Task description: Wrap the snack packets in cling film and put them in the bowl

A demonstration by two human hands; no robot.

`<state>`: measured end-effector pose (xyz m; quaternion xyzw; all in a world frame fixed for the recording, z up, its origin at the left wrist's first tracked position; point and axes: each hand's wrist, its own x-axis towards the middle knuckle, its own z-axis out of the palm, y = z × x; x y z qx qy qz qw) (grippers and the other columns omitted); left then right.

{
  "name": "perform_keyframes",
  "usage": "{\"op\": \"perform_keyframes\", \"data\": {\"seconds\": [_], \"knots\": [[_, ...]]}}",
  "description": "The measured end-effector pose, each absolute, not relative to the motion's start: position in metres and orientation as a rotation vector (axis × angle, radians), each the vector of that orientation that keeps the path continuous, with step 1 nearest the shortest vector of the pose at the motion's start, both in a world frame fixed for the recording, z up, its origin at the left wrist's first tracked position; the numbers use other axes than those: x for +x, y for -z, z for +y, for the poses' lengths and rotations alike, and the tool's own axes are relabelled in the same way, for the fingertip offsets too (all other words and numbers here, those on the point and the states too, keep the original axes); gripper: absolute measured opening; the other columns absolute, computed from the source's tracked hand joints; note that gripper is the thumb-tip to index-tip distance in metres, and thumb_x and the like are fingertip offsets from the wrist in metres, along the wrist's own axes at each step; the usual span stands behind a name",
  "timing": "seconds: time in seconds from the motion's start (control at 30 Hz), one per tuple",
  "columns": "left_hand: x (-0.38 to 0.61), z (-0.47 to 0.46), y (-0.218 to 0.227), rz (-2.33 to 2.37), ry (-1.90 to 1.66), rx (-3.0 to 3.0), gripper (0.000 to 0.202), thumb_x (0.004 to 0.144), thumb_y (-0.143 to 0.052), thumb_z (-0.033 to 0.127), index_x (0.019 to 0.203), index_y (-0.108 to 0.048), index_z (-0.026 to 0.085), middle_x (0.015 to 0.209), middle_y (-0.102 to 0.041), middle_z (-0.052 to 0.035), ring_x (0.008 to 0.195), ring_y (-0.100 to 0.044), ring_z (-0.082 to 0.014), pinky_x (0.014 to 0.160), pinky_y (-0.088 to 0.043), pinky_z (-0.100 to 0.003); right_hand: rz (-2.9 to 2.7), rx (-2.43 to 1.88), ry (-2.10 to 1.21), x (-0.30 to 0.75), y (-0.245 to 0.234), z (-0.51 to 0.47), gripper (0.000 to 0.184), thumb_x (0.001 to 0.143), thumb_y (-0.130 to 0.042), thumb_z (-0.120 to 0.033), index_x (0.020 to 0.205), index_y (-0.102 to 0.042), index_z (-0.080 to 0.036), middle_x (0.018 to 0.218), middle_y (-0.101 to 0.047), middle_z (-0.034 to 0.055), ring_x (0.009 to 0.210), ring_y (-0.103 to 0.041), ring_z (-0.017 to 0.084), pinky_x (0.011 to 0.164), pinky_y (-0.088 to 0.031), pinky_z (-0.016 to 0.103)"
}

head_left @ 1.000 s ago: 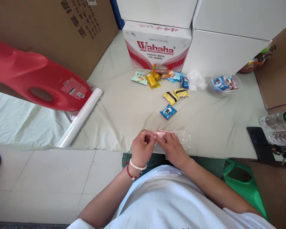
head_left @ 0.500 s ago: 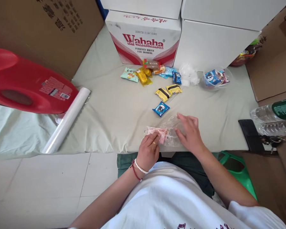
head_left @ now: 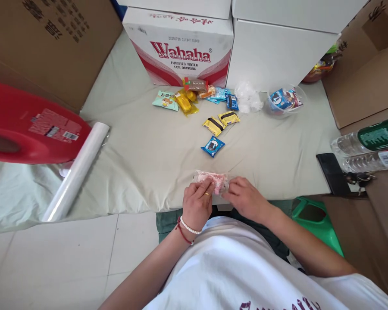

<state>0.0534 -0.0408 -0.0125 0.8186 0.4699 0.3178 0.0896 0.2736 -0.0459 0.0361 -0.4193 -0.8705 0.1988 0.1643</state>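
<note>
Near the table's front edge lies a pink snack pack (head_left: 218, 183) with clear plastic film around it. My left hand (head_left: 197, 202) holds it down, fingers together on its left part. My right hand (head_left: 244, 196) is closed at the right end of the pack, its fingertips pinching the clear film, which is mostly hidden there. Just beyond the pack sits a blue snack packet (head_left: 213, 146). Two yellow packets with dark bands, one to the left (head_left: 214, 126) and one to the right (head_left: 229, 117), lie farther back.
Several snacks, including a green packet (head_left: 166, 100), line the Wahaha box (head_left: 184, 51) beside crumpled clear plastic (head_left: 248, 98). A clear bowl (head_left: 289, 111) holds packets. Left are a film roll (head_left: 77, 172) and red jug (head_left: 35, 125); right, bottles (head_left: 368, 133) and a black phone (head_left: 333, 174).
My right hand has come down and closed at the pack's right end. The film that was spread out on that side is now drawn in close. My left hand stays on the pack.
</note>
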Motion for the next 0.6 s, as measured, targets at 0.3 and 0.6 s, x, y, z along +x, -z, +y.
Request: {"op": "perform_keyframes", "data": {"seconds": [0.3, 0.6], "knots": [[0.05, -0.039, 0.018, 1.284, -1.026, 2.468, 0.047, 0.097, -0.051, 0.013, 0.139, -0.063, 0.03, 0.127, -0.076, -0.0064, 0.127, -0.065, -0.0237, 0.101, -0.044, -0.042, -1.799, -1.727, -0.642, 0.274, -0.005, -0.087, 0.048, 0.107, -0.041, -0.032, 0.152, -0.041, -0.018, 0.101, -0.072, 0.0101, 0.09, -0.069, 0.023, 0.086, -0.058, 0.042], [0.059, -0.043, 0.016, 1.406, -0.855, 2.594, 0.062, 0.094, -0.052, 0.007, 0.146, -0.057, 0.041, 0.131, -0.073, -0.0078, 0.127, -0.062, -0.0288, 0.098, -0.039, -0.047, -1.918, -2.07, -0.338, 0.258, -0.011, -0.074, 0.042, 0.09, -0.071, -0.037, 0.128, -0.067, -0.018, 0.125, -0.056, 0.0198, 0.116, -0.05, 0.037, 0.097, -0.05, 0.055]]}}
